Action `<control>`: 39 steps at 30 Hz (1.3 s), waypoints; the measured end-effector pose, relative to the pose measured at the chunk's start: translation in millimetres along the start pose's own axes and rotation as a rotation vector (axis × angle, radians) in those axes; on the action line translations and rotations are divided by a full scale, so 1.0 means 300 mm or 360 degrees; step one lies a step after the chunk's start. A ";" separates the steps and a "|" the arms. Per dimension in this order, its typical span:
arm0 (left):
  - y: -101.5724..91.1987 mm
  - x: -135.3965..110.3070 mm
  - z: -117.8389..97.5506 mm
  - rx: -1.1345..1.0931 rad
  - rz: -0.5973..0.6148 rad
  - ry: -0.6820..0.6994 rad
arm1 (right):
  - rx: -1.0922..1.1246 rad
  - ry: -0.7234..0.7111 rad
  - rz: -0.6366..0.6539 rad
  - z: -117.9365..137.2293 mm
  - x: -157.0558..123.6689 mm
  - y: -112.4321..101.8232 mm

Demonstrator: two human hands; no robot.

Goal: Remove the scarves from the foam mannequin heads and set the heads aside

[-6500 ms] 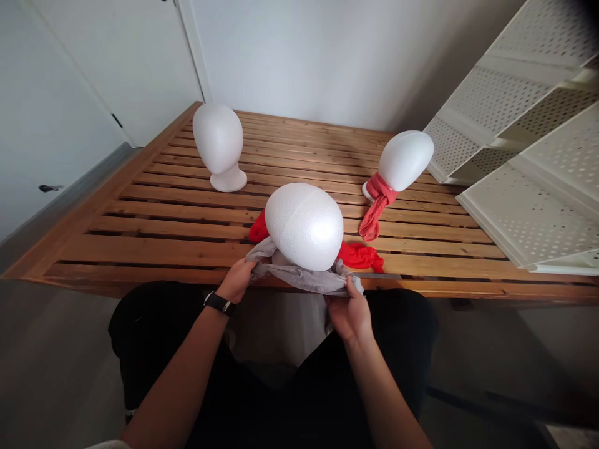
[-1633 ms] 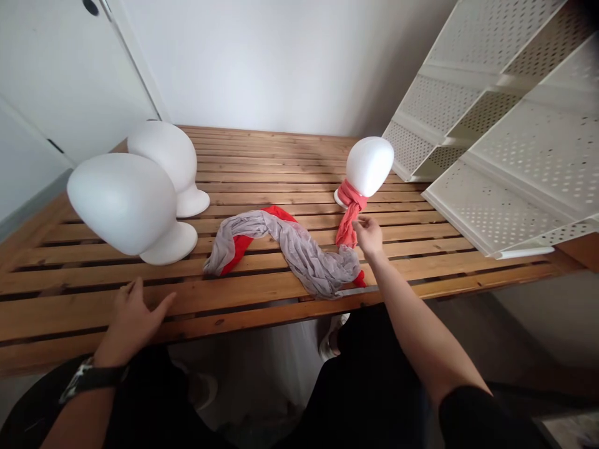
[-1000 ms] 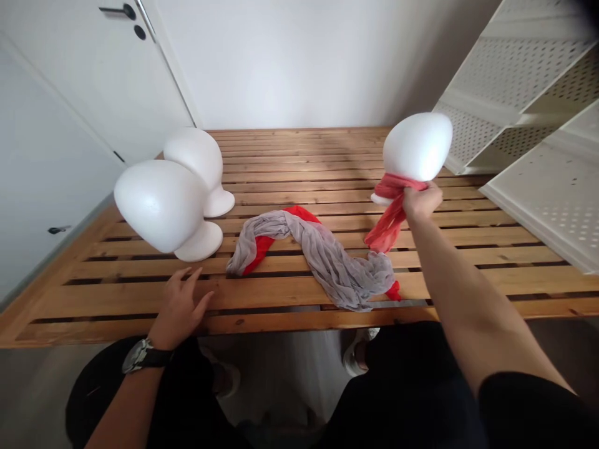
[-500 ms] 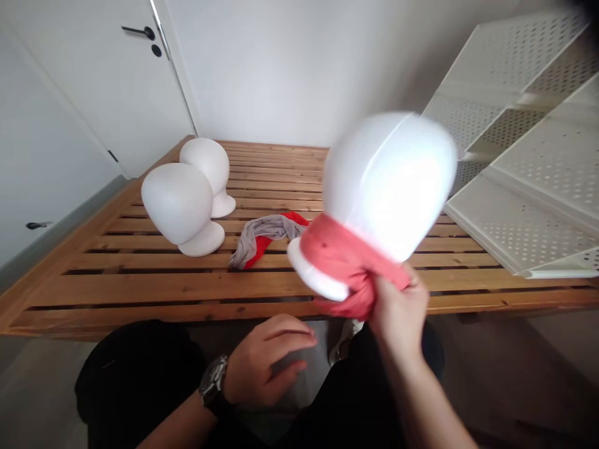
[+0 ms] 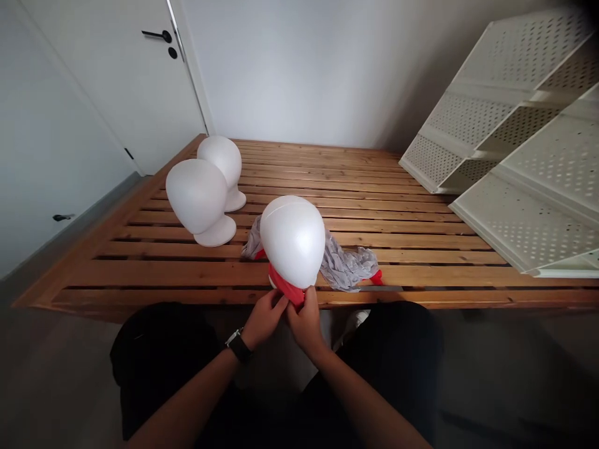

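Note:
A white foam head stands at the near edge of the slatted wooden table, with a coral-red scarf tied round its neck. My left hand and my right hand meet just below it, both with fingers closed on the red scarf at the neck. A watch sits on my left wrist. Behind the head lies a grey scarf over a red one.
Two bare white foam heads stand at the table's left. A white perforated metal shelf unit lies tilted on the table's right side. A white door is at the left, behind the table.
My right hand took the scarfed head from the far right of the table, carried it to me and set it at the near edge. My left hand left the table and joined it on the scarf.

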State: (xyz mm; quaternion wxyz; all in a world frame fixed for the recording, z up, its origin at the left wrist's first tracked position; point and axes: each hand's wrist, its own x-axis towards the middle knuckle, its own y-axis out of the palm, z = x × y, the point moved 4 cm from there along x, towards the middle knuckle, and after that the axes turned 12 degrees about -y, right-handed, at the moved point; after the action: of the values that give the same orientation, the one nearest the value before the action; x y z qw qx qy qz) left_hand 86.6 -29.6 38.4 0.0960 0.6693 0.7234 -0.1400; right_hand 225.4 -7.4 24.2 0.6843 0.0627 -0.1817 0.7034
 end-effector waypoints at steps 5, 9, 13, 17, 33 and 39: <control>0.007 -0.001 0.029 -0.0201 0.0132 -0.0097 | 0.0194 0.0222 0.0097 0.028 -0.059 0.000; 0.036 -0.009 0.032 -0.0709 0.0266 -0.0361 | 0.0374 0.0391 0.0169 0.048 -0.065 -0.021; 0.071 0.004 0.009 -0.1041 0.0272 -0.0529 | 0.0635 0.0604 0.0127 0.031 -0.068 -0.035; 0.083 0.027 0.000 -0.1079 0.0117 -0.0604 | 0.0631 0.0661 0.0026 0.001 -0.032 -0.051; 0.060 0.041 0.002 -0.0387 -0.0040 -0.0488 | 0.0700 0.1113 0.0002 -0.074 0.012 -0.018; 0.012 0.049 0.015 -0.0676 -0.0065 -0.0665 | 0.0763 0.1128 -0.0218 -0.089 0.009 -0.031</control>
State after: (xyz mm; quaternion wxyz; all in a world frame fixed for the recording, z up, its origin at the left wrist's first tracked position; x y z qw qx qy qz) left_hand 88.8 -17.0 29.0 0.3779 0.5763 0.7142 -0.1223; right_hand 238.7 4.3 1.9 0.7156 -0.0137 0.2376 0.6567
